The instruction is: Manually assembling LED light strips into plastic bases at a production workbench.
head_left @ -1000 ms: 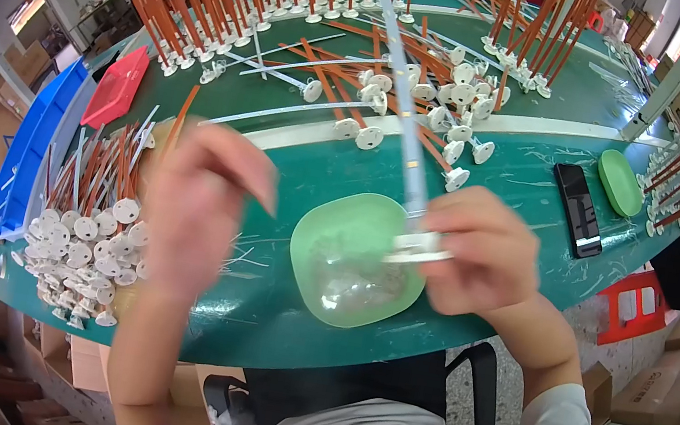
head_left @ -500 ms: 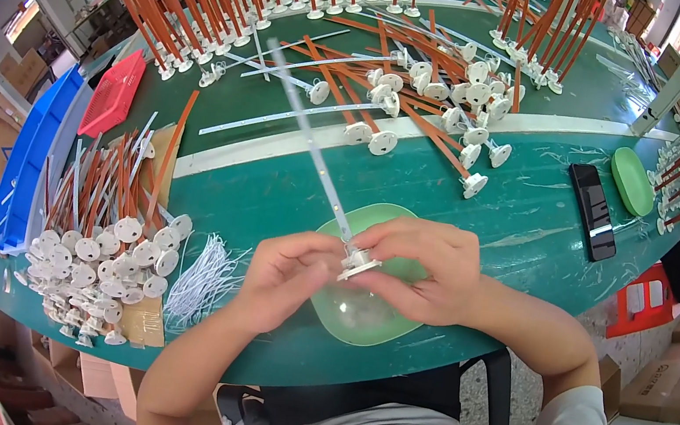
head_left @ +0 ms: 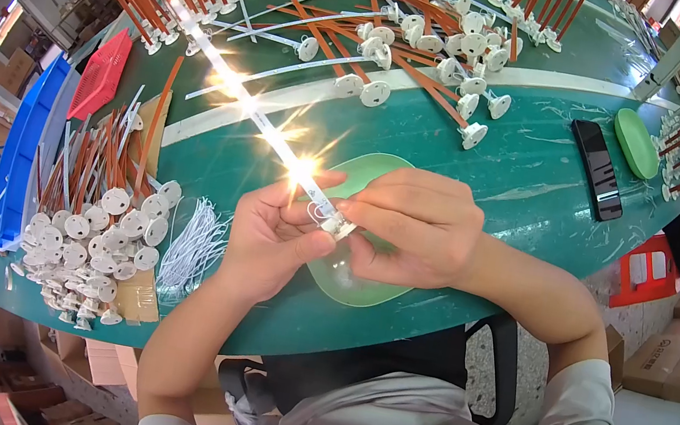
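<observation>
Both hands hold one LED strip [head_left: 268, 132] by the white base [head_left: 341, 229] at its lower end. Several lights along the strip glow bright. It slants up and to the left, over the table. My left hand [head_left: 264, 241] grips the base with its thumb in front and fingers behind. My right hand [head_left: 418, 225] pinches the same base from the right side. A thin white wire loops beside the base. Under the hands, a light green bowl [head_left: 354, 290] sits near the table's front edge, partly hidden by them.
Left of my hands lie white wires [head_left: 196, 252] and piled white round bases [head_left: 90, 248] with strips. A red basket [head_left: 100, 75] and blue tray [head_left: 21, 162] stand further left. More strips [head_left: 473, 45] lie at the back. A phone [head_left: 597, 173] and green dish [head_left: 637, 142] are right.
The strip was unlit and now shines. It has tilted further left, and both hands have turned with its base. The whole view has shifted slightly.
</observation>
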### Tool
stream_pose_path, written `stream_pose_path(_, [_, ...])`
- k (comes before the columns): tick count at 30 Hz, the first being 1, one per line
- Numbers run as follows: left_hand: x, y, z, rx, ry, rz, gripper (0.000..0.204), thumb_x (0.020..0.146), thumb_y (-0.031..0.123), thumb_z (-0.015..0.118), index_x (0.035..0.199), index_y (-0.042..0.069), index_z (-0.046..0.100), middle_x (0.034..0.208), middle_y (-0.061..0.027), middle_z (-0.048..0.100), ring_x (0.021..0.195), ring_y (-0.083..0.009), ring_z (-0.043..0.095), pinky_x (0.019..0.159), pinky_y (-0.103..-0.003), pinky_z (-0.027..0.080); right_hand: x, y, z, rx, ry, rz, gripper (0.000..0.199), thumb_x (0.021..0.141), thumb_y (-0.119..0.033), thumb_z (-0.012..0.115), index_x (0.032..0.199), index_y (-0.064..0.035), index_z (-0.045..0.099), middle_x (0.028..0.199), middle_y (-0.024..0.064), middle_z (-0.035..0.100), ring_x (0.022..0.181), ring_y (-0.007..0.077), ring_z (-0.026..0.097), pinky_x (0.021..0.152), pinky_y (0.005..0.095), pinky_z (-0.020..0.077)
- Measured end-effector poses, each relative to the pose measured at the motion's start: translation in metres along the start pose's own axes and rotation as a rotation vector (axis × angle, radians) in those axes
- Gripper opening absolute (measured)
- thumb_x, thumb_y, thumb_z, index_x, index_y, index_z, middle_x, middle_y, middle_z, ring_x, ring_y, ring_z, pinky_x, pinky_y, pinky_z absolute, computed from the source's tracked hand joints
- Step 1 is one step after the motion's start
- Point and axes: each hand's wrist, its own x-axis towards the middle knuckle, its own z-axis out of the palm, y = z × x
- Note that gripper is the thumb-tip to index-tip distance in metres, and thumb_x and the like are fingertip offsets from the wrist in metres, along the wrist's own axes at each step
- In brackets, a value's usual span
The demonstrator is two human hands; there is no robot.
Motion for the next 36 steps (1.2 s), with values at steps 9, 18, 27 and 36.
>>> stream_pose_path(9, [0.000, -0.002, -0.004, -0.120, -0.067, -0.031, 0.048, 0.091, 0.014, 0.066, 0.130, -0.008, 0.048, 0.117, -0.0174, 0.064, 0.106, -0.0247, 0.065, 0.094, -0.041, 0.055, -0.002, 0.007, -0.005, 0.128, -0.050, 0.020, 0.023, 0.067, 0.003, 0.074, 0.089, 0.0008, 0.069, 0.080, 0.0104, 0.067, 0.065, 0.0237, 0.065, 0.054, 0.0319, 0.0515])
stream_pose_path(18, [0.009, 0.009, -0.009, -0.029, -0.079, -0.005, 0.043, 0.089, 0.003, 0.065, 0.128, -0.008, 0.050, 0.117, -0.0181, 0.064, 0.110, -0.0237, 0.063, 0.097, -0.038, 0.052, 0.000, 0.008, -0.005, 0.013, -0.090, 0.050, 0.023, 0.072, -0.002, 0.076, 0.094, -0.0010, 0.070, 0.084, 0.0099, 0.069, 0.065, 0.0220, 0.065, 0.054, 0.0306, 0.0506])
stream_pose_path(27, [0.014, 0.007, -0.022, 0.361, -0.023, 0.120, 0.049, 0.078, -0.014, 0.068, 0.125, -0.007, 0.053, 0.119, -0.0191, 0.063, 0.115, -0.0241, 0.061, 0.100, -0.037, 0.050, -0.003, 0.019, -0.018, 0.020, -0.740, 0.236, 0.031, 0.076, -0.004, 0.069, 0.107, -0.0051, 0.065, 0.097, 0.0116, 0.065, 0.090, 0.0271, 0.064, 0.076, 0.0367, 0.0539])
stream_pose_path(36, [0.013, 0.008, -0.019, 0.352, -0.019, 0.093, 0.048, 0.078, -0.013, 0.070, 0.123, -0.007, 0.054, 0.119, -0.0193, 0.063, 0.114, -0.0240, 0.061, 0.100, -0.037, 0.050, -0.007, 0.012, -0.020, 0.021, -0.980, 0.275, 0.031, 0.078, -0.006, 0.062, 0.110, -0.0038, 0.063, 0.095, 0.0121, 0.062, 0.095, 0.0282, 0.062, 0.083, 0.0389, 0.0522])
